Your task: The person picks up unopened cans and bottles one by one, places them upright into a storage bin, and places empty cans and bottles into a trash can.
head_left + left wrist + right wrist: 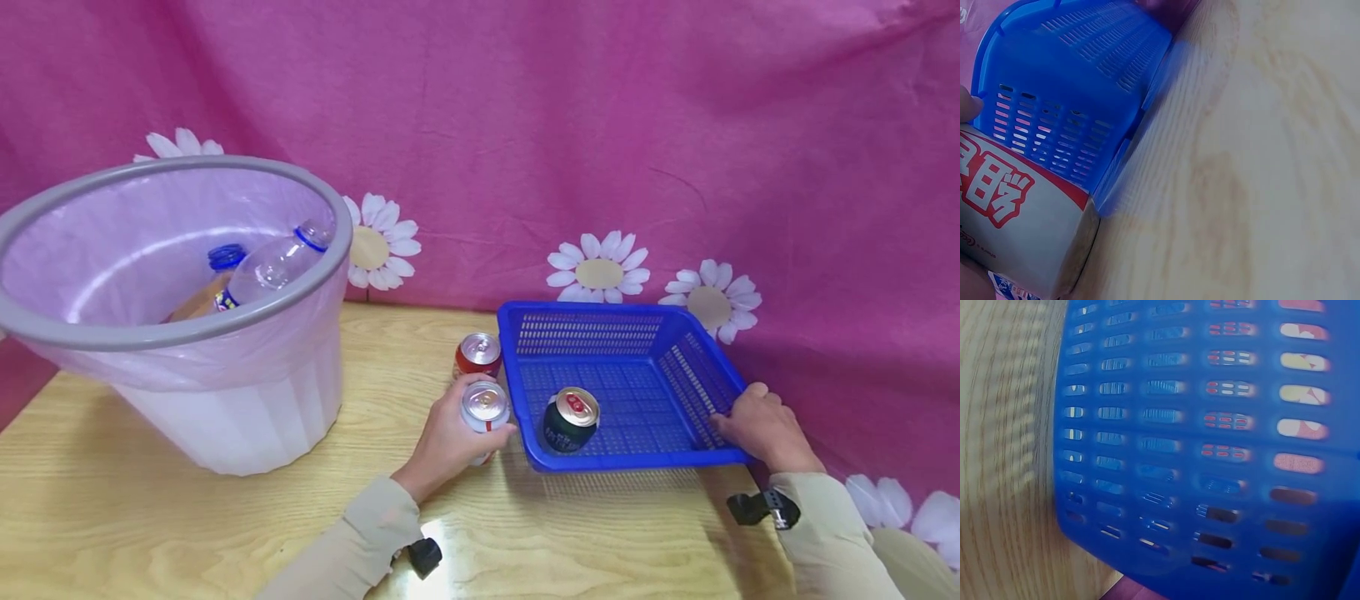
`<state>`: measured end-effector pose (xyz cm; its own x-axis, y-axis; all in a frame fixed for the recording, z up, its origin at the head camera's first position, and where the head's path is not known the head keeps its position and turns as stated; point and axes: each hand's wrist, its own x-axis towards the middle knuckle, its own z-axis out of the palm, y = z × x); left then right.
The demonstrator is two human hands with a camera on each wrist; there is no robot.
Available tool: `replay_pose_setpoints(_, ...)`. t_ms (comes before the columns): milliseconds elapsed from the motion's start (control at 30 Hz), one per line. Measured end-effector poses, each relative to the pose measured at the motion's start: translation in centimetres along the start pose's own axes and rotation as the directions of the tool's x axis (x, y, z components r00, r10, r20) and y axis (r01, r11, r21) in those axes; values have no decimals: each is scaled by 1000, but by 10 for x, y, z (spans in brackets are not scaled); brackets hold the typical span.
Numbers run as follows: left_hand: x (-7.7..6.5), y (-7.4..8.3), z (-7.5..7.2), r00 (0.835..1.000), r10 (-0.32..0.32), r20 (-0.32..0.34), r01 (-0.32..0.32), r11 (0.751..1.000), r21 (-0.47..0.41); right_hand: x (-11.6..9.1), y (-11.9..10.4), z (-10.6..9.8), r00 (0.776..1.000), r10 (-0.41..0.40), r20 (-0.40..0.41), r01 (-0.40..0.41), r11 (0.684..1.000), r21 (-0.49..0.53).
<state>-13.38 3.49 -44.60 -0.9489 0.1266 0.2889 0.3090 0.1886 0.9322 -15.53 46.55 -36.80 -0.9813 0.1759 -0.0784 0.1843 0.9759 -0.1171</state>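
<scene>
My left hand (pixel 448 433) grips a white soda can (pixel 484 403) standing beside the left wall of a blue plastic basket (pixel 622 460). Large red characters show on that soda can (pixel 1016 212) in the left wrist view. Just behind it is a red soda can (pixel 477 355), also close to the basket. Inside the basket, near its front left corner, sits a dark green can (pixel 570 421) with a gold top and red tab. My right hand (pixel 768 429) holds the basket's right rim. The slotted basket wall (pixel 1185 465) fills most of the right wrist view.
A white bin (pixel 247 417) with a grey rim and clear liner stands at the left. Inside it are a clear plastic bottle (pixel 273 267) and a blue-capped bottle (pixel 227 257). A pink flowered cloth (pixel 480 150) hangs behind the wooden table (pixel 405 350).
</scene>
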Motion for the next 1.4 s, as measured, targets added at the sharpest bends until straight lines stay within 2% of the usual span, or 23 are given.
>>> replay_pose_setpoints(167,1,1,0,1000,-10,-8,10,1000,-2,1,-2,-2,1000,-4,-22,4,1000,-5)
replay_pose_setpoints(933,2,-2,1,1000,-3,10,3,1000,-5,-1,-2,-3,1000,29,-6,-29,1000,-2)
replay_pose_setpoints(1233,-1,-2,4,1000,9,-14,-9,1000,-26,-3,-2,-2,1000,27,-12,-27,1000,-3)
replay_pose_setpoints(1400,-2,-2,5,999,8,-39,-8,1000,-6,-3,-4,-2,1000,25,-8,-25,1000,-1)
